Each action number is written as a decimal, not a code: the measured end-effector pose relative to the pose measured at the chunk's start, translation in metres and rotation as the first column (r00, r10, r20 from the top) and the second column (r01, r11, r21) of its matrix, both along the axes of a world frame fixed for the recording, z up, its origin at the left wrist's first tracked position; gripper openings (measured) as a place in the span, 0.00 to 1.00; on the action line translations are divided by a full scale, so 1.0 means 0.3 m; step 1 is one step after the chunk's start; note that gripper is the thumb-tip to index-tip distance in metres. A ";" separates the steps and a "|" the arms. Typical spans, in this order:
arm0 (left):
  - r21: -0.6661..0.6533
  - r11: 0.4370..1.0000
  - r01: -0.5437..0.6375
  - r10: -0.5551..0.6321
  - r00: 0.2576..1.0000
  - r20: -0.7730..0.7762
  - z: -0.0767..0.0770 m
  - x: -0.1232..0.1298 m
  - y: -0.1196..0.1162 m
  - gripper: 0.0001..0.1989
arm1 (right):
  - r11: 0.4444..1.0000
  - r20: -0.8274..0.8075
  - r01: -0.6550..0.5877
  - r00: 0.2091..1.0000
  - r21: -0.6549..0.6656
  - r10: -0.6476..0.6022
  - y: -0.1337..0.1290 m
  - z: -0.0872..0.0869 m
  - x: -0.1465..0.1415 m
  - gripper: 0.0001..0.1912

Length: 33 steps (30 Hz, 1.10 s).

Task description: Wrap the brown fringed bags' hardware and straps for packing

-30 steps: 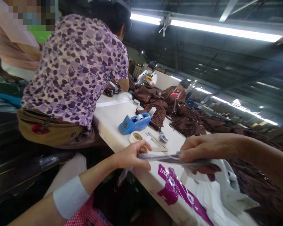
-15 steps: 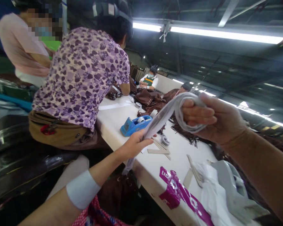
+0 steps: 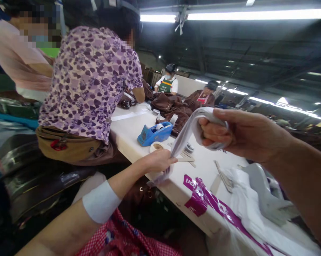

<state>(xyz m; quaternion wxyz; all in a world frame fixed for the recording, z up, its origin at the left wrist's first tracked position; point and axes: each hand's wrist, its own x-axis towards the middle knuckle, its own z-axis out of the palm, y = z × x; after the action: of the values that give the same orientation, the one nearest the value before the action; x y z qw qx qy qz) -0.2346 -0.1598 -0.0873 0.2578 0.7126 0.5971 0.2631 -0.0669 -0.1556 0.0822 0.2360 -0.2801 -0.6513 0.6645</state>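
You are winding the strip (image 3: pixel 185 132) around your right hand (image 3: pixel 240 135), fist closed on it, left hand (image 3: pixel 157 161) fingers pinching its tail taut.

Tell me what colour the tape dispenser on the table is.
Blue: the tape dispenser, seen in the head view.

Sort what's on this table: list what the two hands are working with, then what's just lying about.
In hand:
- white plastic bag, stretched between left hand and right hand

Lying about:
- blue tape dispenser
- tape roll
- flat card strips
- white bag with magenta print
- brown garments
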 end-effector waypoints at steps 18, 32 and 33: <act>0.235 0.857 -0.458 0.379 0.870 0.315 -0.298 0.134 -0.189 0.15 | 0.996 -0.221 0.067 0.972 -0.060 -0.078 -0.056 -0.010 -0.141 0.13; 0.414 0.673 -0.613 0.319 0.745 0.586 -0.363 0.106 -0.138 0.14 | 0.967 -0.153 0.005 0.987 -0.255 -0.046 -0.029 -0.132 -0.091 0.08; 0.393 0.696 -0.601 0.311 0.745 0.590 -0.360 0.107 -0.137 0.12 | 0.959 -0.153 0.000 0.987 -0.284 -0.046 -0.025 -0.130 -0.085 0.08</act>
<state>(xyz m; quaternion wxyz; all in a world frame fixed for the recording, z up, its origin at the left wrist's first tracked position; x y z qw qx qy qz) -0.2026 -0.2009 -0.1954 0.1000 0.4889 0.5718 0.6512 -0.0923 -0.1632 0.0431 0.2523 -0.2648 -0.5255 0.7682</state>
